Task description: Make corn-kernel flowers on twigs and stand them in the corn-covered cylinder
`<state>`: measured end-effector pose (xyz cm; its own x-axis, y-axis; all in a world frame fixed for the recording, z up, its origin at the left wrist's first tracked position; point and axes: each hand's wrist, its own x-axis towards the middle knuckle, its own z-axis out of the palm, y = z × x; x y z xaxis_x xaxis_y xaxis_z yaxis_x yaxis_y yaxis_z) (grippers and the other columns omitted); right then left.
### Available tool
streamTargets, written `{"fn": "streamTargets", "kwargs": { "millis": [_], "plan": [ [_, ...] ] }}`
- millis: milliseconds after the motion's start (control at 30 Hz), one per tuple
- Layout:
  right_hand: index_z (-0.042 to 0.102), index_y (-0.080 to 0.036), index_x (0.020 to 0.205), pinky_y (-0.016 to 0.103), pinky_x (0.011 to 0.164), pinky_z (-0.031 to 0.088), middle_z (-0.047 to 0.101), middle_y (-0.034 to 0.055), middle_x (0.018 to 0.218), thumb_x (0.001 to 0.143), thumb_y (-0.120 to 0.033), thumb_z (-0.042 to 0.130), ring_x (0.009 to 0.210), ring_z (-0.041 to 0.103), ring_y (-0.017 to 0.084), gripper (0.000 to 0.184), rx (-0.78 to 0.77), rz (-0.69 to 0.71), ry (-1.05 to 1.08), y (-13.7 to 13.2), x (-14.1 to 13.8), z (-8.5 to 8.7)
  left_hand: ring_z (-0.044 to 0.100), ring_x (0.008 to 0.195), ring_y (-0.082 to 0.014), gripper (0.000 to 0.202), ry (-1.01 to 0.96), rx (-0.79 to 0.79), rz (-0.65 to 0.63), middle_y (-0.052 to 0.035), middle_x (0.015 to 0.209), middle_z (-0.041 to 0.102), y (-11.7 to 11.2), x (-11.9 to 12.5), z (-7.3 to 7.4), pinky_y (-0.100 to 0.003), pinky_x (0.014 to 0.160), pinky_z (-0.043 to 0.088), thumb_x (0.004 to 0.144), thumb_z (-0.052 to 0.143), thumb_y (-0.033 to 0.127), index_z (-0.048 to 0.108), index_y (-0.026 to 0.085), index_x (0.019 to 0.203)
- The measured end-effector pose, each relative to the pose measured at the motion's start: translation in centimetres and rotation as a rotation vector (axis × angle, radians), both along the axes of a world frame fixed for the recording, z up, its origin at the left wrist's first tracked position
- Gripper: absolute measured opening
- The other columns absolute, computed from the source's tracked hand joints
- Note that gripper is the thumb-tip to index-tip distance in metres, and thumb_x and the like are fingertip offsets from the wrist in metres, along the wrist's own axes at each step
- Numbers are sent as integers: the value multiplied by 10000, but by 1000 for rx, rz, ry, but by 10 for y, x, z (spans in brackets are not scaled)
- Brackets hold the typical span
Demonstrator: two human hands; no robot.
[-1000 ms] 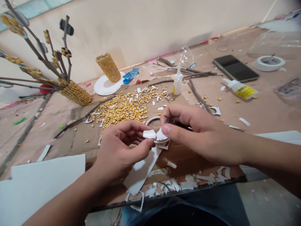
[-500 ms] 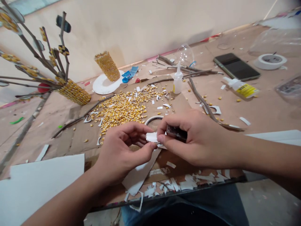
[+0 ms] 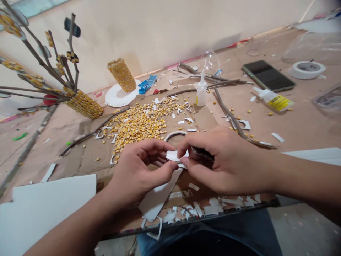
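Note:
My left hand (image 3: pixel 140 172) is closed, pinching a small white paper piece (image 3: pixel 172 155) between thumb and fingers. My right hand (image 3: pixel 226 161) is closed too, its thumb and forefinger on the same piece. A dark object (image 3: pixel 203 153), partly hidden, is tucked in my right palm. Both hands hover over the brown cardboard-covered table (image 3: pixel 306 128). A longer white paper strip (image 3: pixel 157 199) lies under my left hand. A pile of yellow corn kernels (image 3: pixel 138 122) lies just beyond my fingers.
A small glue bottle (image 3: pixel 201 93) stands behind the kernels. A second glue bottle (image 3: pixel 273 99), a phone (image 3: pixel 268 76) and a tape roll (image 3: pixel 306 69) lie at the right. Kernel-covered vases with twigs (image 3: pixel 84 105) stand left. White sheet (image 3: pixel 48 206) lies front left; paper scraps (image 3: pixel 213 208) line the near edge.
My right hand has moved down and left, closing in on the white piece. The dark object in its palm has come into view. My left hand has barely shifted.

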<state>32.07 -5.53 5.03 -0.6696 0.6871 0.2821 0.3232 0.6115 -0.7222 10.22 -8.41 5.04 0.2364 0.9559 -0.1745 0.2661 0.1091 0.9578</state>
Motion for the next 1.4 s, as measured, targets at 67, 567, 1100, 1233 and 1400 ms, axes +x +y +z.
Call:
{"fn": "streamTargets", "kwargs": {
  "millis": [67,567,1100,1233,1400],
  "plan": [
    [718,-132,905,268,560,307,524,-55,587,907,-147,576,520,406,93,143,11,0,-12,0,1,0,728,664,-108,185,10,2,-1,-18,806,814,1,1,0,-152,627,587,778,841,137,795,182,952],
    [614,-182,997,282,590,304,679,32,787,947,-238,568,625,561,154,88,-118,41,-353,2,-7,0,715,707,-105,215,134,159,-174,-1,846,805,1,-1,1,-166,677,592,790,742,69,793,190,960],
    [677,-206,836,248,561,339,656,-28,688,799,-79,590,581,526,114,158,-75,192,-225,14,15,12,738,723,-147,285,17,31,212,-27,792,779,11,1,2,-219,687,594,788,870,284,734,165,1009],
    [670,-210,834,236,557,363,665,-35,693,814,-66,592,593,560,111,165,-126,223,-279,18,18,15,732,719,-132,294,-30,12,193,-19,807,777,13,-1,0,-212,696,585,794,878,292,730,165,1013],
    [612,-213,832,224,511,348,640,-50,683,827,-128,701,564,547,103,123,-230,191,-394,23,19,15,717,740,-128,278,-43,29,214,-17,811,767,10,0,0,-205,691,576,777,887,261,738,159,988]
  ]
}}
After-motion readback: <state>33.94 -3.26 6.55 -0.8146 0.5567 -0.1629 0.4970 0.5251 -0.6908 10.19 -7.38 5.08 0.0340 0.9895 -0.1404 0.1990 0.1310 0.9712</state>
